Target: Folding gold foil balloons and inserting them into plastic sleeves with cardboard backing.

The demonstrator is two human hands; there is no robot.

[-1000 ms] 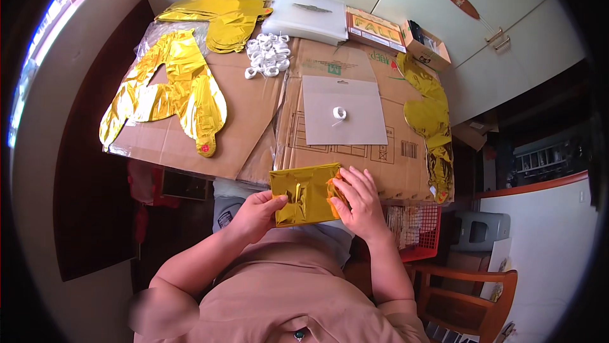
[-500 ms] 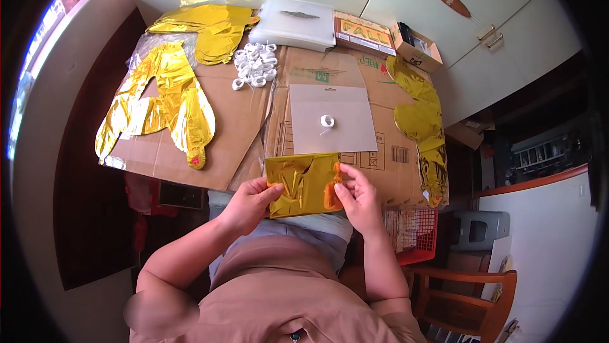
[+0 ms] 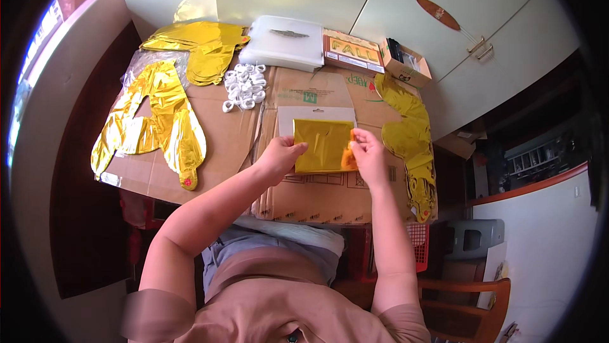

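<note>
Between my two hands is a flat, folded gold foil balloon [image 3: 325,146]. My left hand [image 3: 282,156] pinches its left edge, thumb on top. At the opposite edge my right hand [image 3: 370,156] grips the foil, where a crumpled strip looks orange. The folded balloon is over a pale sheet [image 3: 314,113] with a hang hole, covering most of it. Any small ring on the sheet is hidden. Whether the balloon touches the sheet I cannot tell. To the left, a flat, letter-shaped gold foil balloon [image 3: 166,110] lies spread out.
Cardboard [image 3: 317,207] covers the table. At the back are stacked gold balloons [image 3: 212,64], small white ribbon rolls [image 3: 244,86], a translucent plastic case [image 3: 285,45], a printed box [image 3: 353,51] and an open carton [image 3: 406,73]. More gold foil [image 3: 409,134] lies along the right edge.
Both hands have carried the folded balloon forward and slightly right, from the table's near edge to over the pale sheet. The white ribbon roll on that sheet is now covered. The view has shifted.
</note>
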